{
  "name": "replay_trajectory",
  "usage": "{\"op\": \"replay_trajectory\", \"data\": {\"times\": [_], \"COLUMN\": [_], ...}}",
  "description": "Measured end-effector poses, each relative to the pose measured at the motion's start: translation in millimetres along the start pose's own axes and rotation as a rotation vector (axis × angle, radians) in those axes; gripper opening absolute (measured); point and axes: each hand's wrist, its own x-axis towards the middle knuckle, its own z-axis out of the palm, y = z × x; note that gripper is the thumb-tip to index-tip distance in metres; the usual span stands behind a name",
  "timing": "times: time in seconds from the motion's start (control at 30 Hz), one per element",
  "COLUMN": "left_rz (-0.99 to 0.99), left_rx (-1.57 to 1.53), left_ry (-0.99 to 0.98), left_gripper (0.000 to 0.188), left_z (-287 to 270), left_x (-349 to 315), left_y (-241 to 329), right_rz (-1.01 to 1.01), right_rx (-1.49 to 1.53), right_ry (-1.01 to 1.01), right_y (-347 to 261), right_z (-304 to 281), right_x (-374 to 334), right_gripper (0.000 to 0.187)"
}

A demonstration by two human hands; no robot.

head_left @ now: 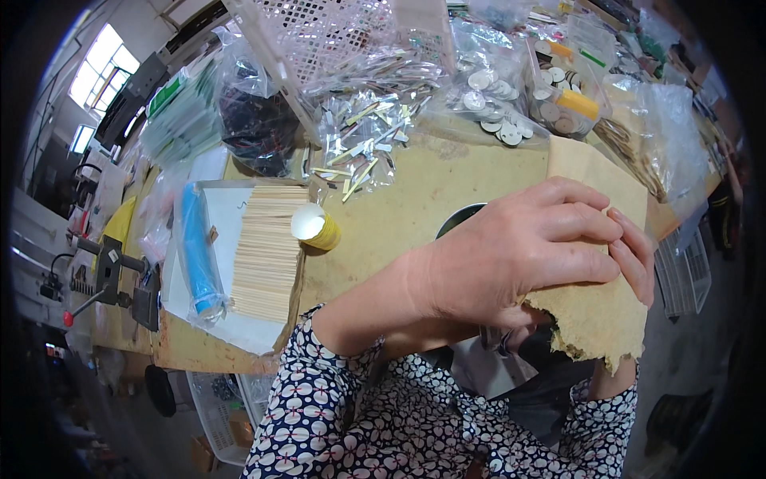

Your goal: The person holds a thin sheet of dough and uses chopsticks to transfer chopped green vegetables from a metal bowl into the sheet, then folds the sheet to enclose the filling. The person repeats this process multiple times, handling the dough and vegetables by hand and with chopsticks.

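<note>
A brown paper piece point(598, 307) with a ragged, torn lower edge stands upright in front of me, right of centre. My left hand point(519, 243) lies across its near side, fingers bent against the paper and thumb side hidden below. At the paper's right edge the fingers of my right hand point(636, 255) wrap round it; the rest of that hand is behind the paper. Past my left wrist shows the dark rim of a round container point(459, 217), mostly covered by the hand. A small yellow cup point(319, 229) with a white inside tilts on the table left of my forearm.
At left, a shallow white box point(215, 263) holds a row of thin wooden sticks point(267, 247) and a blue wrapped roll point(199, 251). Farther back lie bagged strips point(359, 144), bags of round metal discs point(491, 100) and a plastic basket point(279, 64). A clamp point(112, 267) grips the left edge.
</note>
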Motion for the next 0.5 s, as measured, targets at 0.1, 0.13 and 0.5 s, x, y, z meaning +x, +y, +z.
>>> {"op": "replay_trajectory", "data": {"times": [0.1,0.13,0.5], "left_rz": [0.000,0.013,0.026], "left_rx": [0.006,0.001,0.018], "left_ry": [0.001,0.002,0.006], "left_gripper": [0.061,0.060,0.057], "left_z": [-0.3,-0.7,0.2], "left_x": [-0.4,1.4,0.3], "left_y": [-1.2,-1.2,-2.1], "right_rz": [0.006,0.006,0.035], "right_rx": [0.021,0.020,0.055], "right_ry": [-0.010,-0.006,-0.001], "right_y": [4.2,2.6,0.0], "right_z": [0.1,-1.3,0.3], "right_x": [-2.7,-1.2,-3.3], "right_gripper": [0.029,0.029,0.029]}}
